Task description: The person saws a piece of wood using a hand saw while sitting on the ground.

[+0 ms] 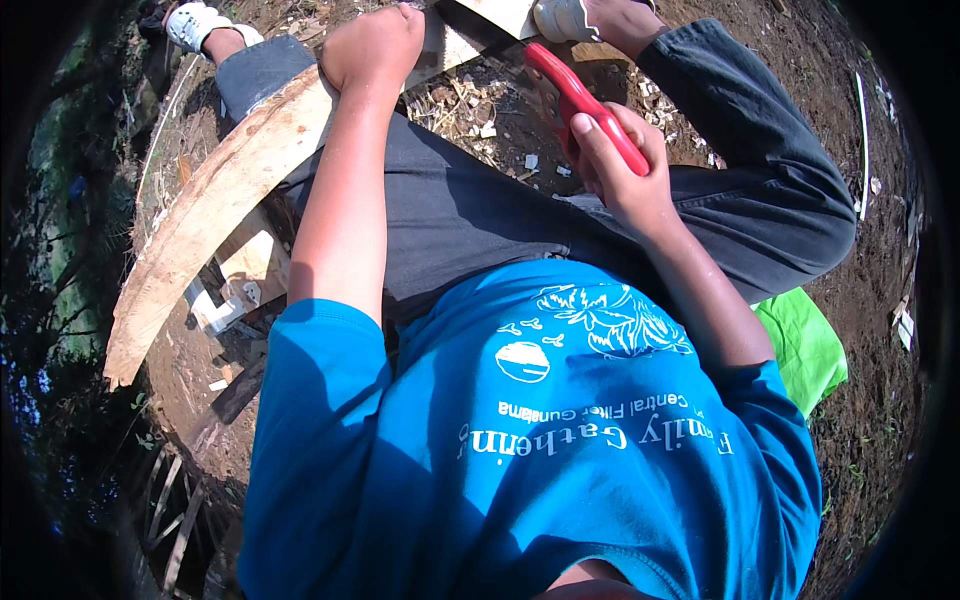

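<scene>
My right hand [625, 165] grips the red handle of a hand saw [575, 95]; its dark blade runs up and left to the top edge of the view. My left hand [375, 45] is closed and presses down on a long pale wooden plank [200, 225], next to where the blade meets the wood. The plank slants from the top centre down to the lower left, passing over my left thigh. I sit in dark trousers and a blue shirt, with both feet in white sandals by the plank.
Bare brown soil lies all around, littered with wood chips and sawdust [480, 115] between my legs. Short wood offcuts [240, 275] lie under the plank at left. A bright green bag or cloth [805, 345] rests by my right hip. Thin sticks [175, 510] lie at the lower left.
</scene>
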Demonstrator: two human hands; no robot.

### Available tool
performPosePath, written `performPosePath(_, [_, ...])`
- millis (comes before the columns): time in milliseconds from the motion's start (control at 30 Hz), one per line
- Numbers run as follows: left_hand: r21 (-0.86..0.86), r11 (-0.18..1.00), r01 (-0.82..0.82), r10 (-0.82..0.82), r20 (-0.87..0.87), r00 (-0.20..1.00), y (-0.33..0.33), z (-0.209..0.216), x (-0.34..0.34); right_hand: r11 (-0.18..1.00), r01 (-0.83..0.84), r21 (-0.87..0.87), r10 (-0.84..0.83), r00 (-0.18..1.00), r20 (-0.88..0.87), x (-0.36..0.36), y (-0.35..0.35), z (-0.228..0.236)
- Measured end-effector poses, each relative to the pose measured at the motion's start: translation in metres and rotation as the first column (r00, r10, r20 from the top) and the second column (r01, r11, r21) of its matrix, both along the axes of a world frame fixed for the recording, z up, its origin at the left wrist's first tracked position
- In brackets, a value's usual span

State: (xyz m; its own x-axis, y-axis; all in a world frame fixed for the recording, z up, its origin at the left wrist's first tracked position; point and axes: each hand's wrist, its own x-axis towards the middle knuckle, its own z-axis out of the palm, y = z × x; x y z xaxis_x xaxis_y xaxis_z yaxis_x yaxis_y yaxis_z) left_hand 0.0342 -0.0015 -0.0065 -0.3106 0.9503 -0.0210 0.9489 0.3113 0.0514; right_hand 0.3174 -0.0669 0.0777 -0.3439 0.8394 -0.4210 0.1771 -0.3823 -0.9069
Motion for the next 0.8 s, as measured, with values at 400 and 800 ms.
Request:
performPosePath(400, [0.012,0.998,0.065,-0.064,-0.039,0.997,-0.004,-0.004,0.011,0.976,0.033,0.216,-0.041,0.998,0.036,-0.043,0.053,-0.057])
performPosePath(800, [-0.255,0.967,0.028,-0.037,-0.031,0.999,0.009,0.011,0.011,0.995,0.012,0.098,-0.018,0.998,0.063,-0.059,0.040,-0.047])
